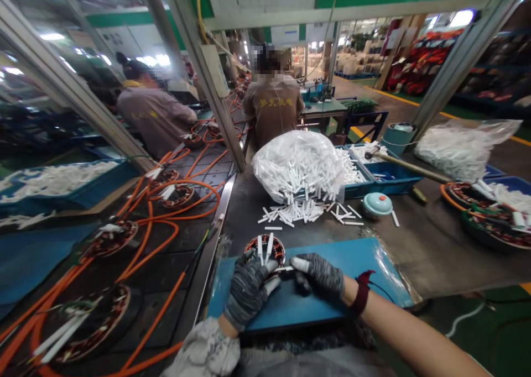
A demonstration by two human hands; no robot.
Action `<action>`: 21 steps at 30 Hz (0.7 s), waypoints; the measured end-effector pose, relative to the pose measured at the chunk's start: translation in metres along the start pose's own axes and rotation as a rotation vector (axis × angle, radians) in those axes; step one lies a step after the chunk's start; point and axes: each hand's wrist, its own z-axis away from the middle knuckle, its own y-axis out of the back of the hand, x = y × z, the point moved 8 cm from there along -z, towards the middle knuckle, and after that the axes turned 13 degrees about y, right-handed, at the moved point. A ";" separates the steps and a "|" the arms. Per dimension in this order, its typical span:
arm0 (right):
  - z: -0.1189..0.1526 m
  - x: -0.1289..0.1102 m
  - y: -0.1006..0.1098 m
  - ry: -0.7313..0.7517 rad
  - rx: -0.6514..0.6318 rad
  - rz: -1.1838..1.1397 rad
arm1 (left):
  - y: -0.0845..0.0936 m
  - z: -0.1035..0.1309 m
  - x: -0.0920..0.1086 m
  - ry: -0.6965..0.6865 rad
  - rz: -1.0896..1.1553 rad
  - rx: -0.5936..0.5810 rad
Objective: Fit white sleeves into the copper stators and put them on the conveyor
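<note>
A round part with copper windings (277, 248) sits on the blue mat (327, 305) in front of me, and two white tubes (264, 246) stick up from it. My left hand (249, 287), in a grey striped glove with pale fingertips, wraps round the near left side of this part. My right hand (317, 273), gloved the same way, is just right of the part with its fingers pinched at a small white piece (285, 268) that reaches toward the part. The far end of that piece lies close to my left fingertips.
Beyond the mat are loose white tubes (294, 212), a plastic bag of tubes (296, 164), blue bins (392, 179) and a lidded bowl (377, 204). Wound parts with orange cables (176, 233) line the left side. More wound parts (498, 214) stand right. Two people sit ahead.
</note>
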 end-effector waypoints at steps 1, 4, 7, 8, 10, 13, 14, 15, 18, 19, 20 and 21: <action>0.003 -0.002 0.002 0.018 0.043 0.023 | 0.001 -0.001 0.000 -0.002 -0.001 0.004; 0.005 -0.010 0.008 0.059 0.183 0.134 | 0.000 -0.001 0.001 -0.008 -0.014 0.011; -0.004 0.002 -0.012 -0.077 0.114 -0.057 | -0.003 0.002 0.000 -0.026 -0.030 0.017; -0.007 0.008 -0.022 -0.135 0.071 -0.156 | -0.004 0.004 -0.001 -0.032 -0.038 0.016; -0.011 0.017 -0.036 -0.231 0.048 -0.327 | -0.007 0.007 -0.005 -0.035 -0.062 -0.015; -0.002 0.024 -0.029 -0.286 0.169 -0.455 | -0.014 0.008 -0.012 -0.026 -0.103 -0.148; 0.006 0.024 -0.020 -0.283 0.225 -0.454 | -0.018 0.007 -0.013 -0.007 -0.121 -0.216; 0.015 0.025 -0.010 -0.274 0.280 -0.427 | -0.022 0.006 -0.015 0.029 -0.135 -0.294; 0.044 0.033 0.011 -0.309 0.347 -0.408 | -0.036 -0.001 -0.019 0.263 -0.128 -0.534; 0.052 0.038 0.014 -0.329 0.364 -0.427 | -0.038 -0.005 -0.021 0.364 -0.109 -0.580; 0.058 0.042 0.017 -0.347 0.384 -0.453 | -0.038 -0.010 -0.023 0.463 -0.082 -0.599; 0.063 0.046 0.019 -0.360 0.406 -0.484 | -0.035 -0.016 -0.026 0.551 -0.032 -0.597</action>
